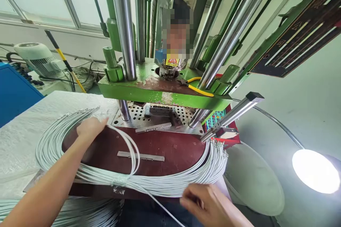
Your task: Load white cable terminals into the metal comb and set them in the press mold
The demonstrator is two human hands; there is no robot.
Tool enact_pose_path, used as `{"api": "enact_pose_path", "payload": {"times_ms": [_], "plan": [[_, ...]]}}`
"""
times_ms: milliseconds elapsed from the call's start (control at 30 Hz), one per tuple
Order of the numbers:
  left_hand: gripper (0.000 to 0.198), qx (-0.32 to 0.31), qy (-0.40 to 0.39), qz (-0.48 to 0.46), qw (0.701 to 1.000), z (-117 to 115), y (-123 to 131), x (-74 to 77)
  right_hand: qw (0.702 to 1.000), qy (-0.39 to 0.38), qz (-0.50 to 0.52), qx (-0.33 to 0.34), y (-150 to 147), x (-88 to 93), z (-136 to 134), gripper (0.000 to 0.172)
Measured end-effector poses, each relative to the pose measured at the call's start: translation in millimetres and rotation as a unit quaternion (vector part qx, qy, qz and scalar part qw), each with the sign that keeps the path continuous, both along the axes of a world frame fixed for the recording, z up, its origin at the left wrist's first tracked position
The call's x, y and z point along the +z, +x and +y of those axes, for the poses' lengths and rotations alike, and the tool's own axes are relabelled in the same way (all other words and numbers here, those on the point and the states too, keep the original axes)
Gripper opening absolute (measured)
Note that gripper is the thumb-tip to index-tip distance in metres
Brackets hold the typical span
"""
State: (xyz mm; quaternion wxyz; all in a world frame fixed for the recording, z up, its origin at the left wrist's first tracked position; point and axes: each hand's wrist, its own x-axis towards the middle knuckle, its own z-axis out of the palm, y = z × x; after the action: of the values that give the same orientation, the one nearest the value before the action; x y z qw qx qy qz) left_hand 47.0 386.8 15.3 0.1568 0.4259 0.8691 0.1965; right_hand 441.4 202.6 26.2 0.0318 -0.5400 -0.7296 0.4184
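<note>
A thick bundle of white cables (165, 183) lies in a U across a dark red work plate (176, 149), its metal-tipped ends fanned out at left and right. My left hand (91, 127) rests at the left cable ends, fingers closed on a single white cable (130, 149) that loops away from it over the plate. My right hand (206, 204) is at the near edge, blurred, fingers curled by the bundle and a loose strand. A flat metal bar (140, 156) lies on the plate.
A green vertical press (162, 90) with steel columns stands right behind the plate, a perforated mould bed (157, 115) under it. Yellow-handled cutters (198, 87) lie on the press. A lit gooseneck lamp (315, 170) is at right, a motor (37, 58) at back left.
</note>
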Motion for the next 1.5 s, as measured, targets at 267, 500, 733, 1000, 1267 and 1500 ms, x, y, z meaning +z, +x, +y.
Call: {"api": "enact_pose_path", "payload": {"times_ms": [267,500,733,1000,1267,1500], "plan": [[0.038,-0.228,0.19,0.159,0.942,-57,79,1.3,0.972,0.203,-0.085,0.08,-96,-28.4,90,0.032],[0.02,-0.582,0.186,0.121,0.783,-108,115,-25.1,0.967,0.188,-0.11,0.132,-86,-39.6,107,0.015],[0.014,-0.409,0.129,0.192,0.883,-119,97,-34.0,0.97,0.208,-0.061,0.105,-59,-36.6,121,0.009],[0.017,-0.414,0.266,0.22,0.842,-138,107,-46.7,0.969,0.222,-0.09,0.065,-28,-35.3,133,0.01],[0.012,-0.486,0.319,0.11,0.806,-153,108,-44.1,0.934,0.354,0.035,0.017,-27,-41.3,77,0.016],[0.023,-0.419,0.27,0.2,0.843,-109,92,-44.4,0.958,0.276,0.076,0.024,-9,-61.7,63,0.016]]}}
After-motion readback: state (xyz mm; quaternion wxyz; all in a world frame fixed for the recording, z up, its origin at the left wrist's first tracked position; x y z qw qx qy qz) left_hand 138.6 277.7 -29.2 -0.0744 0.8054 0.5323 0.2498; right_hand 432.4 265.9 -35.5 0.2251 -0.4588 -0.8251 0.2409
